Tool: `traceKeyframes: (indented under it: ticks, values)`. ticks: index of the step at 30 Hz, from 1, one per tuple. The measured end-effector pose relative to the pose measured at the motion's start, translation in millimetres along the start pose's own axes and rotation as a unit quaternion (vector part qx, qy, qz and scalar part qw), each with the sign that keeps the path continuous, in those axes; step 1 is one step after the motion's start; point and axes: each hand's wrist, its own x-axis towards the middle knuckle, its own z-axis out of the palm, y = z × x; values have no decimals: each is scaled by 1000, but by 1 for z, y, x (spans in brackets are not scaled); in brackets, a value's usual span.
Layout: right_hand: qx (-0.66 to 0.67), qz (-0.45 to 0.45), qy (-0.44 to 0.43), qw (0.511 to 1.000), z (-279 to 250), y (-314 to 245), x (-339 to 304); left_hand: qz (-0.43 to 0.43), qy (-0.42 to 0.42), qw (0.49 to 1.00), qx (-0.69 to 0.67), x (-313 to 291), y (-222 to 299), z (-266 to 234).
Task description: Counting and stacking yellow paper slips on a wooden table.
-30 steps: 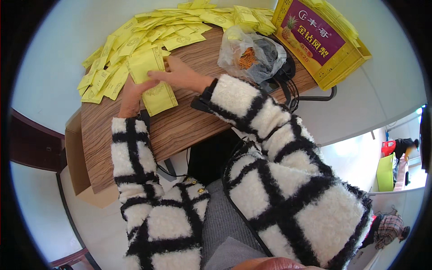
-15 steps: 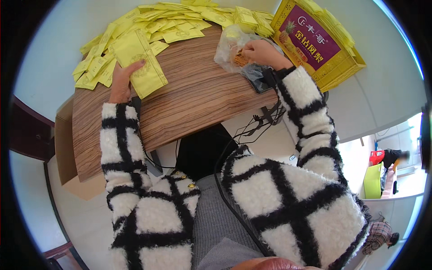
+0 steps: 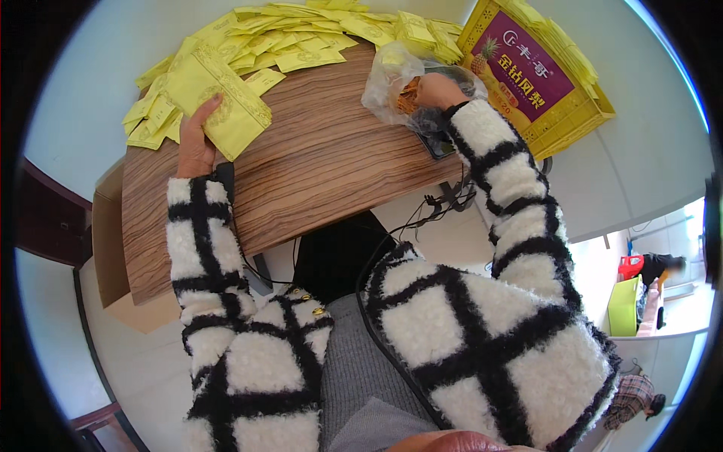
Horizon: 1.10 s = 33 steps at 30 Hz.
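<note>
My left hand [image 3: 197,139] grips a small stack of flat yellow paper bags [image 3: 226,113], thumb on top, held over the table's left side. Toward the right, my right hand [image 3: 440,92] reaches into a clear plastic bag [image 3: 382,79]. Its fingers are curled at a clump of orange-brown rubber bands [image 3: 407,96]; the fingertips are partly hidden, and how many bands they pinch cannot be seen. Beneath that wrist, a dark flat device [image 3: 437,145] lies at the table edge.
A heap of yellow paper bags [image 3: 301,38] spreads along the back of the wood-grain table [image 3: 324,151]. At the right stands a yellow and purple carton [image 3: 520,68] filled with more bags. Black cables [image 3: 444,200] hang below the table edge. A person [image 3: 633,395] is far right.
My left hand has shifted slightly left, and the paper bags have tilted with it. My right hand has moved a little within the plastic bag, its fingers more curled.
</note>
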Motion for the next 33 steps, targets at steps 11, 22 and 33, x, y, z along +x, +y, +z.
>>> traceKeyframes:
  ticks: [11,22,33]
  values:
    - [233,-37,49,971,-66,-2,-49,-11,-27,999,-16,-1,-6,-6]
    - [421,-123,119,891,-73,-114,-32,-83,-54,988,-123,3,-20,-15]
    - [638,-157,94,748,-48,-222,9,-92,-88,980,-154,-17,-13,-4]
